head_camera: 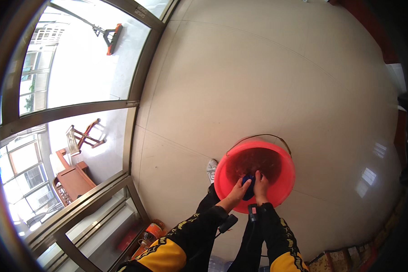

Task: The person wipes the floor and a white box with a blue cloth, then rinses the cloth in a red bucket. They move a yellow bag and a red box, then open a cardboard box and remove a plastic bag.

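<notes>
A red plastic bucket stands on the floor in front of me, with dark water inside. Its thin wire handle arches past the far rim. Over the bucket's mouth, my left hand and my right hand come together around a dark blue bundle, apparently a cloth. The left thumb lies on the bundle's left side, and the right hand presses on the other side. Part of the bundle is hidden by the fingers.
A glazed metal-framed door runs along the left. Through the glass a wooden folding stool and a pallet jack show. Bottles with orange labels stand low at left. My white shoe is beside the bucket on the tiled floor.
</notes>
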`<state>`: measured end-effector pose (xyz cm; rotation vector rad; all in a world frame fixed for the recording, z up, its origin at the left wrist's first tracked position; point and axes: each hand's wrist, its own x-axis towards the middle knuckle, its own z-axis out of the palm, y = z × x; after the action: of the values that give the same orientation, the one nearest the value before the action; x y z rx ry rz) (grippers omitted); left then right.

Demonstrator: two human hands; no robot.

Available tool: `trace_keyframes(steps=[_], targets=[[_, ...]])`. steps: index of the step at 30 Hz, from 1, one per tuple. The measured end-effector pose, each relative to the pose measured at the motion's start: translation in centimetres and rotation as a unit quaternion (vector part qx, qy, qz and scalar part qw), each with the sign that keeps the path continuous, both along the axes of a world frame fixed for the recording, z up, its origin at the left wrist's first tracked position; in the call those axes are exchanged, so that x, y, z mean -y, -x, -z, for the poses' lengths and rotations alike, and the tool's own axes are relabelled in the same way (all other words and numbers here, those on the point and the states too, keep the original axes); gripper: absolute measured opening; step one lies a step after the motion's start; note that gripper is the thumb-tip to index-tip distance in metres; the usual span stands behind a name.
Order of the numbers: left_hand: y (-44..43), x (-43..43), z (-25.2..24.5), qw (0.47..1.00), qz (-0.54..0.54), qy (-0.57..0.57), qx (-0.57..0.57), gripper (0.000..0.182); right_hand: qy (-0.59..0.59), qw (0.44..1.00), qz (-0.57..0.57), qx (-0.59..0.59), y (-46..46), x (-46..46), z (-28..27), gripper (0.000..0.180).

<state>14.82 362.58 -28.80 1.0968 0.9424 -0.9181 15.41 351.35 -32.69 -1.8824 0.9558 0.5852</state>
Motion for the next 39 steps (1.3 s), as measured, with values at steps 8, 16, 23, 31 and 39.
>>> trace_keyframes(steps=[8,16,23,31,39], targets=[[0.5,-3.9,5.7,0.968,0.042,-0.212,0.129,0.05,-0.167,0.929,0.325,-0.063,0.2,5.0,2.8,0.055],[0.1,-2.5,8.8,0.988,0.037,-0.141,-0.046,0.08,-0.391,0.878,0.26,-0.097,-0.8,-0.3,0.4,0.047],[-3.0,-2.3,3.5,0.981,-0.141,-0.005,-0.132,0.048,-0.321,0.934,0.142,-0.066,-0.3,-1.6,-10.3,0.023],[-1.4,0.0,2.3,0.998,-0.046,-0.035,0.033,0.044,0.039,0.998,0.014,-0.042,-1.9,-1.6,0.3,0.041],[-1.2,-3.1,5.7,0.986,-0.037,-0.086,-0.141,0.066,0.0,0.979,0.201,-0.009,-0.3,3.6,4.6,0.041]])
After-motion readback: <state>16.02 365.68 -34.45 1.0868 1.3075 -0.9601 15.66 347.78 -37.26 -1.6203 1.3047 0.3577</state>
